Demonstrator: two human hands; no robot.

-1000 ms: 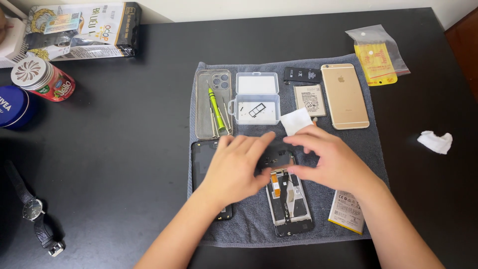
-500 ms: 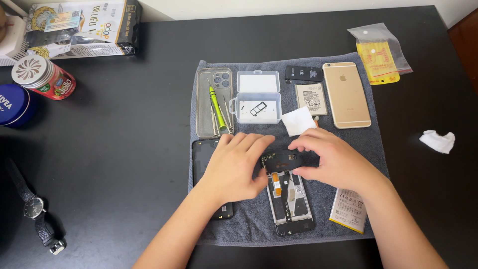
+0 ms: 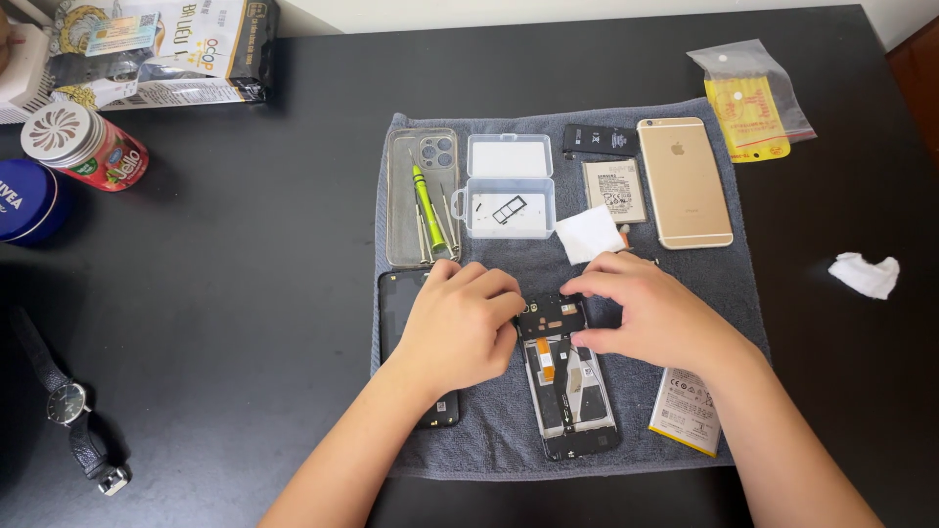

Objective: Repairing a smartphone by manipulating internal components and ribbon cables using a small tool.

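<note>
On the grey towel [image 3: 685, 284] near the middle of the black table [image 3: 245, 244] lies an opened phone frame [image 3: 569, 386], back cover off, its inner boards and cables showing. Both hands meet at its far end. The left hand [image 3: 460, 328] is loosely curled, fingertips resting on the left edge of a small black cover plate [image 3: 553, 316]; the right hand [image 3: 650, 313] is half closed, thumb and fingers pinching the right side of the same plate. Whether the plate is already free or still seated I cannot tell.

I judge the work to be partly advanced: the dark back cover [image 3: 401, 313] lies under the left hand, one battery [image 3: 688, 411] lies to the right of the frame, a SIM tray sits in the clear plastic box [image 3: 509, 186], and a green screwdriver [image 3: 428, 207] rests on a transparent case farther away. The main board appears to be still inside the frame.
</note>
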